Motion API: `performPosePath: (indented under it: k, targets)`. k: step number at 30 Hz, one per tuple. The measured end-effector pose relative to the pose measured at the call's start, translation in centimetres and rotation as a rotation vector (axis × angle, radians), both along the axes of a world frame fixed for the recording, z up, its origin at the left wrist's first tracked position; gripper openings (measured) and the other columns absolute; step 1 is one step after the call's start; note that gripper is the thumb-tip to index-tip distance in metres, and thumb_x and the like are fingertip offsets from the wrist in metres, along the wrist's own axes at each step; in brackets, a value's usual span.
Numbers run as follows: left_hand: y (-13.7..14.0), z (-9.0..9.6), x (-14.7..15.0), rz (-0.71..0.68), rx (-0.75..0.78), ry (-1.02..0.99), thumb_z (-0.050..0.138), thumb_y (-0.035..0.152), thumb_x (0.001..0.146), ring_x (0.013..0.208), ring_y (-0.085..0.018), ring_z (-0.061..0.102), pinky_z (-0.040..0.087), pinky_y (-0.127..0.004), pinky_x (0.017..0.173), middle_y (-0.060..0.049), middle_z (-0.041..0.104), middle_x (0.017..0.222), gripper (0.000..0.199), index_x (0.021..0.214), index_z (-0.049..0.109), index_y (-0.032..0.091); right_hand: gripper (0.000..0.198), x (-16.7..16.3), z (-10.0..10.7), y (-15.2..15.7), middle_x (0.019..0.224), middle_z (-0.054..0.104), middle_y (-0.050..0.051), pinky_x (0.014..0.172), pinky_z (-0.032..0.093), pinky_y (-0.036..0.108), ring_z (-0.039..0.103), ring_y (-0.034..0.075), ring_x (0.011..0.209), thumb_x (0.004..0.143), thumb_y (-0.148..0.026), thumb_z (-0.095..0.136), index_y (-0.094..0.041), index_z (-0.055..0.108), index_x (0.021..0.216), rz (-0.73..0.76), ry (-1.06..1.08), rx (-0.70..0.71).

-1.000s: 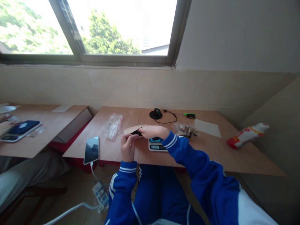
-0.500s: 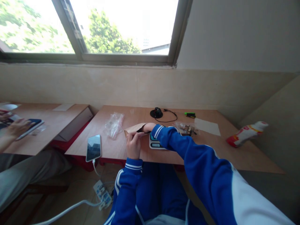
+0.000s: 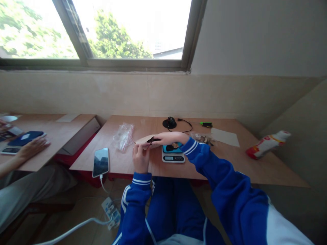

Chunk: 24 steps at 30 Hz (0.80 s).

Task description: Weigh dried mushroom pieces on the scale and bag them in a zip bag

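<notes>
My left hand [image 3: 141, 158] is closed on the near edge of a brown paper bag [image 3: 145, 138], whose dark mouth faces right. At that mouth is my right hand [image 3: 172, 137], palm down, fingers together and pointing left; whatever its fingertips hold is hidden against the dark opening. Under and just in front of the right hand stands a small white kitchen scale [image 3: 173, 158] with a blue-green top and a display. A dark brown dried piece [image 3: 172, 147] lies on the scale, partly covered by the hand.
Behind the right wrist lies a clear bag with brown dried pieces [image 3: 204, 139]. Around are crumpled plastic bags [image 3: 123, 136], a phone on a cable [image 3: 100, 162], a black round-based device [image 3: 169, 123], a green-black tool [image 3: 206, 124], paper [image 3: 225, 137] and a bottle [image 3: 267, 145]. Another person's hand [image 3: 34, 148] rests left.
My right hand has drawn back from deep in the paper bag, uncovering more of the scale and the piece on it. The left hand still grips the bag. The other person's hand has shifted right.
</notes>
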<state>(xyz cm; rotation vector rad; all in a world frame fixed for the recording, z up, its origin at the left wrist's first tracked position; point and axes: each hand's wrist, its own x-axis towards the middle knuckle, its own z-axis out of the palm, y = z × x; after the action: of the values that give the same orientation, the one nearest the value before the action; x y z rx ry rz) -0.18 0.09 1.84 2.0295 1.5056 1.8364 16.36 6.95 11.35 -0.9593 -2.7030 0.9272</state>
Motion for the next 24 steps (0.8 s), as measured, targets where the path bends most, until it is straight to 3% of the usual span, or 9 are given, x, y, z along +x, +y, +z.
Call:
performPosePath:
  k: [8,14,24]
  targets:
    - [0.2,0.2,-0.4,-0.018,-0.014,0.010,0.060,0.029,0.085,0.076,-0.016,0.057,0.046,-0.030,0.073,-0.002,0.059,0.083,0.009,0.089,0.063,0.021,0.036,1.8,0.1,-0.2,0.110,0.069,0.008,0.084,0.046,0.025,0.063,0.020,0.098,0.085,-0.032,0.060,-0.013,0.066,0.115,0.035,0.045,-0.044]
    - [0.2,0.1,-0.5,-0.027,0.011,0.022,0.060,0.026,0.086,0.077,-0.015,0.057,0.047,-0.029,0.072,-0.002,0.061,0.084,0.008,0.090,0.063,0.020,0.036,2.4,0.0,-0.6,0.115,0.067,0.008,0.088,0.047,0.026,0.062,0.019,0.104,0.085,-0.027,0.059,-0.013,0.064,0.118,0.046,0.239,-0.099]
    - [0.9,1.0,-0.5,-0.054,0.017,0.073,0.056,0.024,0.088,0.085,-0.015,0.056,0.047,-0.028,0.077,-0.004,0.056,0.090,0.019,0.104,0.067,0.023,0.034,2.0,-1.0,-1.2,0.107,0.071,0.006,0.088,0.051,0.031,0.066,0.019,0.098,0.079,-0.018,0.061,-0.017,0.067,0.112,-0.168,0.472,-0.050]
